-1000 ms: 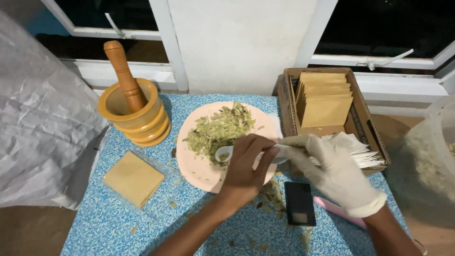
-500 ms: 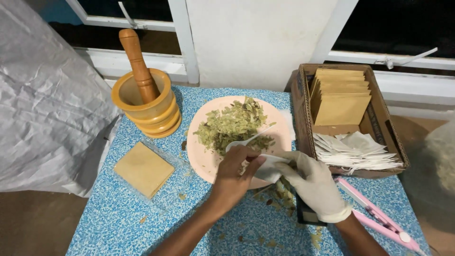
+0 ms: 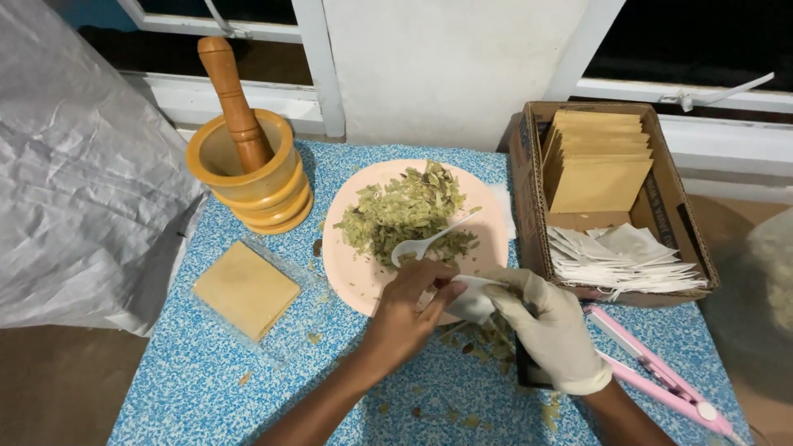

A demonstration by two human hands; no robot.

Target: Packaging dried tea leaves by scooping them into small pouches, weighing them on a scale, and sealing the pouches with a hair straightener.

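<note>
Both hands pinch white sachet (image 3: 472, 299): bare left hand (image 3: 406, 318), gloved right hand (image 3: 548, 329), fingers closed on it. Box (image 3: 529, 177), right: tan envelopes (image 3: 596, 161), white sachets (image 3: 624, 260).

spoon (image 3: 429, 242) laid on plate (image 3: 351, 268), left hand (image 3: 405, 318) released it

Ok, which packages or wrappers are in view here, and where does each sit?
Cardboard box: right of the plate, brown, open-topped.
Tan envelopes: stacked at the box's back, square.
White sachets: fanned at the box's front.
Tan packet in clear wrap: left on the table, flat, square.
Small white sachet: between both hands.
</note>
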